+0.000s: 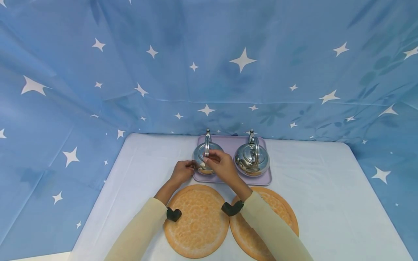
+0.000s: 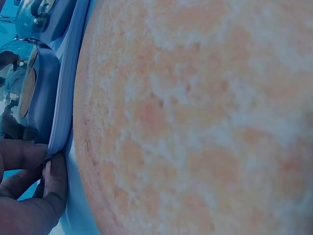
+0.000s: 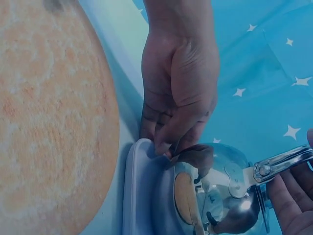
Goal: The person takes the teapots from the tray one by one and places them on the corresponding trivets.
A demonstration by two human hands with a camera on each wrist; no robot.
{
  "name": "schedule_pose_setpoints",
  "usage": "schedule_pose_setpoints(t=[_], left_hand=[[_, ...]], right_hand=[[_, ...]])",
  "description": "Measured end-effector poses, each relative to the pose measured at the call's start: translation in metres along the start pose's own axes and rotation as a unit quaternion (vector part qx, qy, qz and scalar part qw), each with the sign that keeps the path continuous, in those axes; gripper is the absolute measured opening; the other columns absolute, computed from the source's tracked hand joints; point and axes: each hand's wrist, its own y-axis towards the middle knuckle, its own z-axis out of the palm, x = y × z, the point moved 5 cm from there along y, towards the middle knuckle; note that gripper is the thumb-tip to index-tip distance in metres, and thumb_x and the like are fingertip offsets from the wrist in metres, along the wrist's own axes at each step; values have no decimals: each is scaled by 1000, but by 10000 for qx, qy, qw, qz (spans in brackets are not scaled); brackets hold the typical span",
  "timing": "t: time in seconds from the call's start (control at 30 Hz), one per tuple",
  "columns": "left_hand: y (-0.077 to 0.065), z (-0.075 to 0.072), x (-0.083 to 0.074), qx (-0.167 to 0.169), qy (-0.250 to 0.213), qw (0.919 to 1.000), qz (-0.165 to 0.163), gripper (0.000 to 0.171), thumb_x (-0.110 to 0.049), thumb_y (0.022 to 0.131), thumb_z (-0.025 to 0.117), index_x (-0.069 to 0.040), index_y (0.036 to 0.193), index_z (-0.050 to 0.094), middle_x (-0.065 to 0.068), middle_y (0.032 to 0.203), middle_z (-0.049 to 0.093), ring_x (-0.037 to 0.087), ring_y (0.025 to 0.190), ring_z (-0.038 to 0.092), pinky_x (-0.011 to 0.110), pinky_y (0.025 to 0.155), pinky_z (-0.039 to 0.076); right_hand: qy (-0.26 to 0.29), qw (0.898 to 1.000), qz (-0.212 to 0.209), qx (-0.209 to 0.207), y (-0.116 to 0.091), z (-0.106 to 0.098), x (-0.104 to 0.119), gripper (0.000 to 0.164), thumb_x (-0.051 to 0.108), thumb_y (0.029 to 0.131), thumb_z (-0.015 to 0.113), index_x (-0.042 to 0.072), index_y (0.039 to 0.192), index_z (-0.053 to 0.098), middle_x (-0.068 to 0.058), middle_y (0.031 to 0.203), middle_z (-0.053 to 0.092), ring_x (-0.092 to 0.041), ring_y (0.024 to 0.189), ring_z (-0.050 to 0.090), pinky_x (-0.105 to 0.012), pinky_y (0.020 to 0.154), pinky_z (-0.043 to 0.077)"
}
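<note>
Two shiny metal kettles stand side by side on a lilac tray (image 1: 229,144) in the head view. My right hand (image 1: 223,166) is at the left kettle (image 1: 198,155), its fingers around the raised handle (image 3: 281,165), as the right wrist view shows at its edge. At the tray's near left corner, my left hand (image 1: 183,171) pinches the rim between thumb and fingers, which the left wrist view shows close up (image 2: 32,188). The right kettle (image 1: 245,161) is untouched, with its handle upright.
Two round mats with a bread-like print, a left mat (image 1: 196,221) and a right mat (image 1: 284,210), lie nearer me under my forearms. A white cloth (image 1: 326,195) covers the table. Blue star-patterned fabric (image 1: 222,83) hangs behind it.
</note>
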Motion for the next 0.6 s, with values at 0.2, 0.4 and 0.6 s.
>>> schedule_pose_setpoints(t=[0.2,0.4,0.6], left_hand=[[1,0,0,54,25,10000,9,43,13,79,60,9,121,63,13,96,65,20,86,58,26,72,50],[0,1,-2,111,-7,9999,-84,46,13,79,59,8,124,61,14,103,64,20,90,57,27,75,51],[0,0,-1,84,19,9999,-82,45,13,79,58,8,124,61,14,105,65,20,91,56,27,74,49]], right_hand=[[5,9999,122,92,1,1,0,28,0,93,61,-14,117,59,-26,106,65,-36,101,65,-28,81,54],[227,9994,132,234,3,2,-1,24,-2,94,59,-17,113,58,-29,103,63,-41,100,64,-44,84,53],[228,9991,181,324,4,4,-4,18,-2,96,56,-14,109,58,-29,103,65,-42,99,63,-48,86,51]])
